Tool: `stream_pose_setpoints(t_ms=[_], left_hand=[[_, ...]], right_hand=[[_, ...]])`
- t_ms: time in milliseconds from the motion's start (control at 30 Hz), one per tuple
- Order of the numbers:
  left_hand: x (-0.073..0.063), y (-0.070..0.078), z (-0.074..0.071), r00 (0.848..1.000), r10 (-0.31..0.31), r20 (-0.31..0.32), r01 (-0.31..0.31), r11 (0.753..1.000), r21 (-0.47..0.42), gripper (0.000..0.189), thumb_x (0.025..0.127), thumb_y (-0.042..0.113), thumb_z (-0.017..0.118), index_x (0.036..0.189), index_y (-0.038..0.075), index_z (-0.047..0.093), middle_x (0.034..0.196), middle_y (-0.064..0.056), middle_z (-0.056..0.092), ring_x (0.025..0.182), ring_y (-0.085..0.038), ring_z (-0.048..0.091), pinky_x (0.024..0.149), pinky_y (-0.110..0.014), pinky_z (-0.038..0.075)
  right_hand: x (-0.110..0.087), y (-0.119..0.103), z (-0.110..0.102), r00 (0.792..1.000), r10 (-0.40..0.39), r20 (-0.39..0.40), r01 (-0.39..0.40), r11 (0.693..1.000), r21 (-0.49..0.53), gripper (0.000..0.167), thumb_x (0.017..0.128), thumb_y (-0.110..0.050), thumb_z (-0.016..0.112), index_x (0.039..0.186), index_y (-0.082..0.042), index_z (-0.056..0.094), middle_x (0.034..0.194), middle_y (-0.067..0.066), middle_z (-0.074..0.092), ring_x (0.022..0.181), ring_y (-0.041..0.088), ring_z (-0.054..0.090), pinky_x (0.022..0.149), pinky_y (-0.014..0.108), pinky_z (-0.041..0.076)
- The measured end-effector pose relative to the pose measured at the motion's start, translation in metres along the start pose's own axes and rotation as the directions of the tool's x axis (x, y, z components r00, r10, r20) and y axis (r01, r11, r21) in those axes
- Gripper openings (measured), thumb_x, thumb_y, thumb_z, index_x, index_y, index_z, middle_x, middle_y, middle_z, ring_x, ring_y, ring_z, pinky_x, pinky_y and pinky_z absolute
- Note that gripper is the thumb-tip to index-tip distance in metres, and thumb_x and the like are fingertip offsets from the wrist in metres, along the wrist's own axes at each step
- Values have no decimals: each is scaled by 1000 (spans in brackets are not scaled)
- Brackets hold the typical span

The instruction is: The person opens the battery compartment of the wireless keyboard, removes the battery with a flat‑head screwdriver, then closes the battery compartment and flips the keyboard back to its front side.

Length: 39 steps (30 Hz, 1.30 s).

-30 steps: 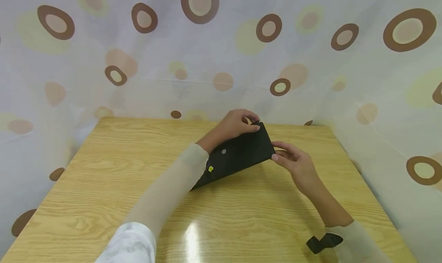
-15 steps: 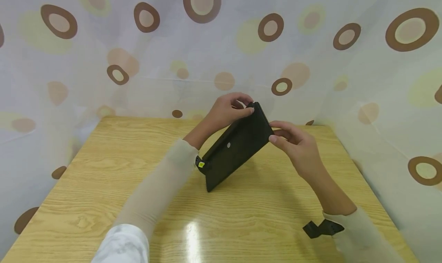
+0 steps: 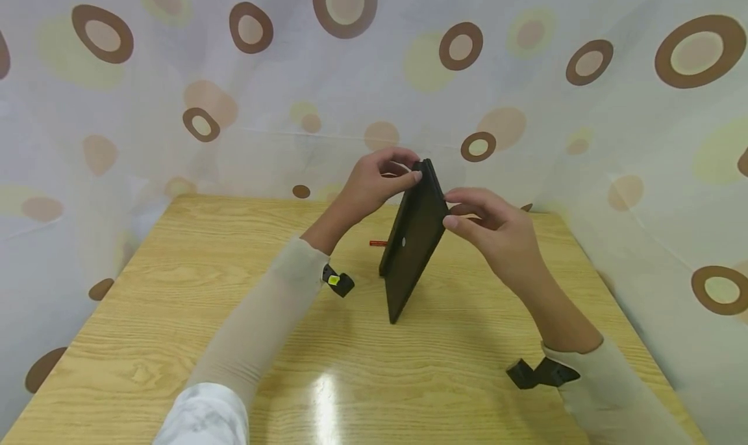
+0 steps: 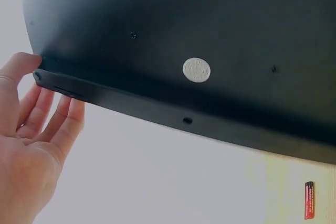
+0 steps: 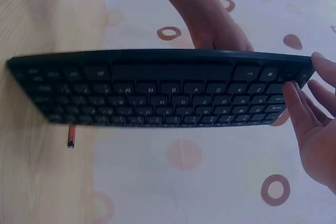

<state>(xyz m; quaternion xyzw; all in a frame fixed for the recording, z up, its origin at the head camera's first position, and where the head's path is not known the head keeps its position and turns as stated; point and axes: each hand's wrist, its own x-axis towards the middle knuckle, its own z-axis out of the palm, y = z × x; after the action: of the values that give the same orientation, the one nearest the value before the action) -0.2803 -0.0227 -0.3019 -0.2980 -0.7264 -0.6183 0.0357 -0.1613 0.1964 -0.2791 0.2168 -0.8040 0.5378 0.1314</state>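
A black computer keyboard [image 3: 423,237] stands steeply tilted, one end up between my hands and the other low near the tabletop. Whether that low end touches the wood I cannot tell. My left hand [image 3: 369,188] pinches the upper corner on the thicker rear edge, thumb on the underside [image 4: 94,14]. At the other upper corner my right hand [image 3: 504,237] pinches the front edge between thumb and fingers. Keys [image 5: 173,98] show in the right wrist view, facing away from the head camera. Behind the keyboard a small red battery [image 3: 377,243] lies on the table, partly hidden in the head view.
The wood-grain table [image 3: 234,289] has a patterned cloth [image 3: 374,75] hanging behind it and at both sides. Black wrist-camera mounts [image 3: 339,281] stick out from both sleeves, the left one close to the keyboard.
Both hands have raised the keyboard's gripped end and swung its low end rightward, from slanting to nearly upright. The red battery has come into view behind it.
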Motion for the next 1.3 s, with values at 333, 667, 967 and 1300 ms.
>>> stream_pose_setpoints(t_ms=[333,667,967,1300], left_hand=[[-4,-2,0,1000,11,-5,-12,998,-64,28,94,23,72,120,13,67,115,-4,68,102,-18,68,88,-35,55],[-8,-4,1,1000,28,-7,-29,997,-70,28,96,25,70,122,13,65,114,-5,69,103,-19,67,90,-37,55],[-9,-6,3,998,60,-2,-60,995,-79,28,97,24,69,124,13,64,118,-3,67,108,-17,66,94,-37,54],[-11,-9,3,997,82,3,-81,994,-79,32,99,21,67,129,12,61,120,-4,65,112,-16,64,96,-36,53]], right_hand=[[1,-7,6,999,-29,25,26,995,96,30,92,-4,73,122,-5,69,121,9,64,101,14,67,87,21,56],[14,-1,-3,983,-78,168,68,995,67,37,95,-2,68,131,-1,62,137,5,52,118,18,59,98,25,53],[16,0,-5,969,-149,196,136,988,78,34,94,2,66,129,1,64,140,9,50,126,19,54,103,27,50],[19,-5,-5,967,-142,212,138,990,35,35,93,4,66,128,1,65,140,5,50,130,18,51,105,26,48]])
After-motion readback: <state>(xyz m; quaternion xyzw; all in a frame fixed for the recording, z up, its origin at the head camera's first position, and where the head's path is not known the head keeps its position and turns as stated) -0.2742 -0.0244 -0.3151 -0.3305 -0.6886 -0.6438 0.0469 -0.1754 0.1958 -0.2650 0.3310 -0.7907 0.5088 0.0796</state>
